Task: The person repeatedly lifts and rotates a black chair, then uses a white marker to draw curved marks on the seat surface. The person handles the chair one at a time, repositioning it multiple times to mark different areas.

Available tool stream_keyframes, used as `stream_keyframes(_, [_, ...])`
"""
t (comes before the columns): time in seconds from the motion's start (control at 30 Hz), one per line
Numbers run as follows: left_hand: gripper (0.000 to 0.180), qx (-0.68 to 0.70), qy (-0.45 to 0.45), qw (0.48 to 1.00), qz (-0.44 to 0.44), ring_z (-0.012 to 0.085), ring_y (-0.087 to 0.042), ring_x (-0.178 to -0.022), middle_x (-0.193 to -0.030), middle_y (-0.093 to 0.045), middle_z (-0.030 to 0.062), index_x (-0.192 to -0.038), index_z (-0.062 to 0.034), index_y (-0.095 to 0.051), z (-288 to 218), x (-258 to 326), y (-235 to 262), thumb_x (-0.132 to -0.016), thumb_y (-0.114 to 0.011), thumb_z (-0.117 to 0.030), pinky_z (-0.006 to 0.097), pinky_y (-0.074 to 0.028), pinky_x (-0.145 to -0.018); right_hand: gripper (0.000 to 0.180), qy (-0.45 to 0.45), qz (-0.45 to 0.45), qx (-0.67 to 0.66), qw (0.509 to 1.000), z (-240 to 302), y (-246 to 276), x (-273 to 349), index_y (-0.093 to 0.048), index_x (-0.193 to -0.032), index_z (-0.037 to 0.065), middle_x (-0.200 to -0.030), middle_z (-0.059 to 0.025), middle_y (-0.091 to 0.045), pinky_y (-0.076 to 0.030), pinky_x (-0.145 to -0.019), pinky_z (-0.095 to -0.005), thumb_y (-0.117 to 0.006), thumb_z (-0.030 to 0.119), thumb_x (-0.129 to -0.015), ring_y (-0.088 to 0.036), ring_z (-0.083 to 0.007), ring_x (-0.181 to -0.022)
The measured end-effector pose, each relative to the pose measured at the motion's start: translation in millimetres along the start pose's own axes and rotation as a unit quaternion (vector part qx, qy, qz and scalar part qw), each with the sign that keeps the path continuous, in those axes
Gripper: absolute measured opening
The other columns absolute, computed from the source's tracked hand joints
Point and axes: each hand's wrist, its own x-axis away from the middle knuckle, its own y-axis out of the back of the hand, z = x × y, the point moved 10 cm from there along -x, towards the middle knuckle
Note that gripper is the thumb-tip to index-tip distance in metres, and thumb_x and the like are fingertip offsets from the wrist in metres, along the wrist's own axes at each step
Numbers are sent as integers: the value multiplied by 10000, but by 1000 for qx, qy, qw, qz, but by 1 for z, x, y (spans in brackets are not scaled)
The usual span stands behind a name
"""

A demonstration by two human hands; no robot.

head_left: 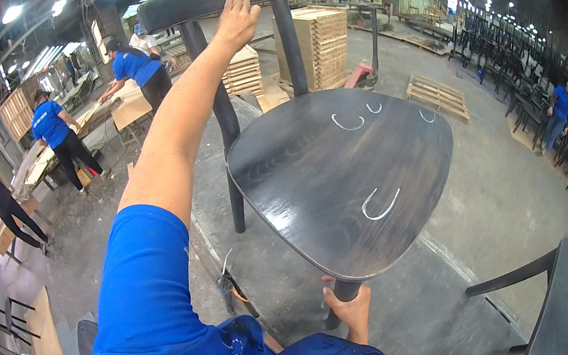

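Gripping black chair [343, 184]: left hand [236, 17] backrest, right hand [350, 310] front leg.

bright overhead ceiling lamps, sharp centre (edges bent, dark fisheye rim).

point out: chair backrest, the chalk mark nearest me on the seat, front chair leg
chair backrest [201, 2], head view, on the dark top rail left of the left hand
chalk mark [380, 205], head view, on the white curve
front chair leg [345, 289], head view, just under the seat
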Motion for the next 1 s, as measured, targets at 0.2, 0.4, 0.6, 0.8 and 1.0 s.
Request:
stream_keyframes(0.2, [262, 60, 6, 998, -28, 402, -341, -1336, -1375, -427, 261, -1111, -19, -517, -2, -7, -4, -879, -418, -90, 500, -236, -1113, 212, 21, -12, -23, 999, 7, -1, 0, -675, -907, -15, -805, -59, -690, -469, -588, -248, -696, 7, -697, -589, -93, -647])
stream_keyframes(0.4, [281, 123, 33, 990, -59, 386, -353, -1331, -1355, -454, 247, -1124, -17, -509, -16, -34, -19, -870, -414, -92, 542, -212, -1104, 229, 36, -23, 11, 999, 0, 3, 2, -653, -906, -7, -818, -72, -686, -479, -624, -265, -674, -15, -678, -594, -113, -676])
stream_keyframes(0.6, [274, 167, 37, 984, -55, 363, -329, -1350, -1369, -447, 234, -1119, -28, -511, -44, -81, -54, -886, -393, -111, 543, -161, -1120, 444, -95, -80, -49, 991, -48, 7, 10, -620, -958, -11, -865, -133, -651, -491, -751, -366, -804, 150, -588, -636, -256, -822])
stream_keyframes(0.8, [293, 201, 39, 976, -72, 362, -356, -1330, -1348, -470, 219, -1141, -23, -507, -67, -114, -70, -876, -421, -111, 541, -176, -1114, 436, -49, -204, -32, 977, -50, 21, 20, -631, -913, -9, -853, -104, -649, -484, -737, -371, -794, 147, -541, -622, -239, -804])
stream_keyframes(1.0, [273, 513, 97, 852, 34, 413, -581, -1070, -1188, -570, 228, -1126, -18, -462, -77, -93, -29, -872, -427, -113, 562, -430, -892, 452, -76, -146, 10, 986, -53, 23, 24, -634, -920, -1, -833, -81, -633, -479, -711, -341, -812, 221, -568, -610, -214, -789])
